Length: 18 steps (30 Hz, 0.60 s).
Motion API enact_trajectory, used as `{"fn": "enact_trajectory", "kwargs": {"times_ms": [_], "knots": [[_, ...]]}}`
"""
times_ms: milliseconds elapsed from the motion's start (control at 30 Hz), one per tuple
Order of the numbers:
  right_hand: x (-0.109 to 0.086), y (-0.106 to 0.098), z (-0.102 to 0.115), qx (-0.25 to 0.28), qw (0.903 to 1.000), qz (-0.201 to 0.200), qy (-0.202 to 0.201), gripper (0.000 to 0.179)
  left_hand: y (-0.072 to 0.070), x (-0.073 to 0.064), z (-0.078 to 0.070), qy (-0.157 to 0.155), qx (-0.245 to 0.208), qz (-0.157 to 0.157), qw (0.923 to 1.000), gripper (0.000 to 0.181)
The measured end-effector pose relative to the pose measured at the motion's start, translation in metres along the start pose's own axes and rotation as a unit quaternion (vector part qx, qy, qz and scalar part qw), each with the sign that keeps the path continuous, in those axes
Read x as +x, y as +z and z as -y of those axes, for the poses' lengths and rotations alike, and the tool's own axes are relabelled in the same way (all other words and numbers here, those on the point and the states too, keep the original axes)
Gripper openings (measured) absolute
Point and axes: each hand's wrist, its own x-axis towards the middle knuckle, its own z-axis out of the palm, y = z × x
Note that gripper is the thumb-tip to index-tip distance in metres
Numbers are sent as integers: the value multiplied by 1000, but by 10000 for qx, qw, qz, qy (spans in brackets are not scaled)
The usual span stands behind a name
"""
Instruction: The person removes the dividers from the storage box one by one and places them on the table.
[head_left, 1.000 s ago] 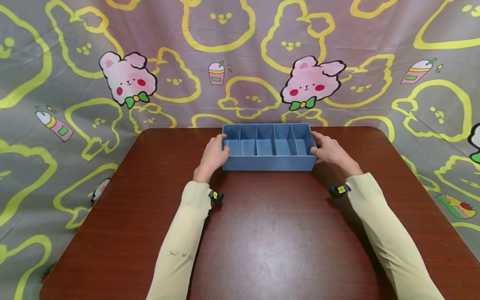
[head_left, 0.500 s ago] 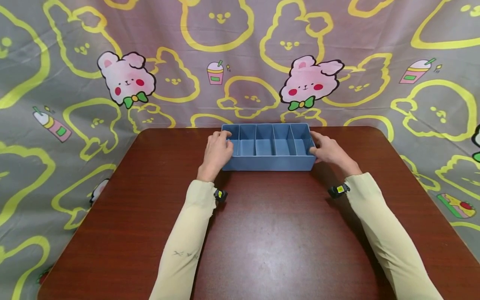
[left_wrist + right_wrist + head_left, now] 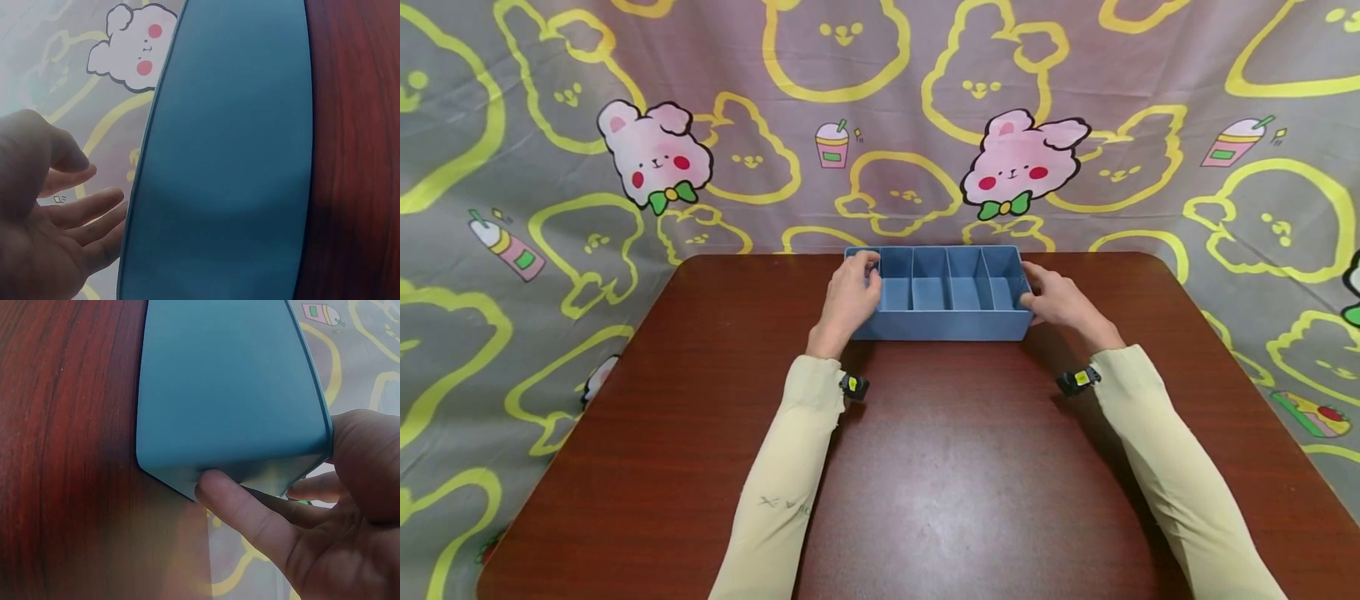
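A blue divided storage box (image 3: 936,325) with several compartments in a row stands near the back of the table. My right hand (image 3: 1056,298) grips its right end. In the right wrist view a finger presses the outside of the end wall (image 3: 181,469) and the thumb (image 3: 356,440) is at the rim. My left hand (image 3: 852,293) hovers over the leftmost compartment, mostly hiding it. In the left wrist view its fingers (image 3: 94,225) are loosely bent above the rim of the box, with nothing between them and the thumb.
The dark red-brown wooden table (image 3: 940,467) extends in front of the box and to both sides. Close behind its far edge hangs a grey curtain (image 3: 910,125) with yellow outlines and pink rabbit faces. Small cameras (image 3: 853,386) sit at both wrists.
My left hand has left the box's left end and moved right, over the leftmost compartment. The right hand keeps its grip and the box stays in place.
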Motion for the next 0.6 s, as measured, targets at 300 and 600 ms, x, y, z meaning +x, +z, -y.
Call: {"fn": "enact_trajectory", "kwargs": {"times_ms": [300, 600], "knots": [[0, 0, 0, 13, 10000, -3, -3, 72, 6, 3, -7, -310, -281, 353, 9985, 38], [1, 1, 0, 10, 10000, -37, -1, 70, 10, 4, -9, -520, -178, 399, 9977, 46]]}}
